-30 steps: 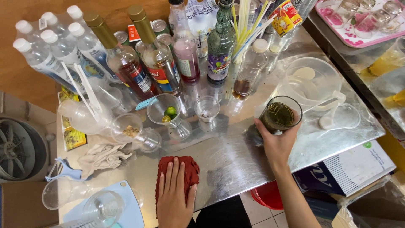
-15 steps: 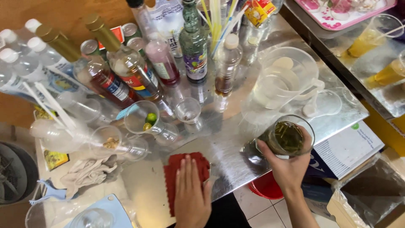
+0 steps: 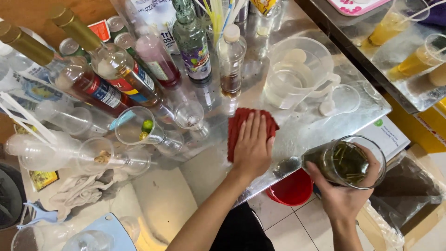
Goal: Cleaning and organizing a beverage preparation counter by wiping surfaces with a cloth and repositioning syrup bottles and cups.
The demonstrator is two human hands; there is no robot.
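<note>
left hand (image 3: pixel 253 145): I see it flat, fingers spread, palm pressing the dark red folded cloth (image 3: pixel 238 126) onto the shiny steel table (image 3: pixel 306 128).
right hand (image 3: pixel 343 197): fingers wrapped round the clear glass jar of dark green liquid (image 3: pixel 346 161), held off the table edge, above the red plastic bucket (image 3: pixel 290 188).
jar axis: tilted, mouth pointing up and toward the camera.
handling: I judge it heavy, slick, breakable; grip mid-wall.
cloth: soft, limp; lies just left of the jar.

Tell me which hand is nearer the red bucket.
Right. The right hand holds a glass just right of the red bucket; the left hand presses a cloth on the table above.
</note>
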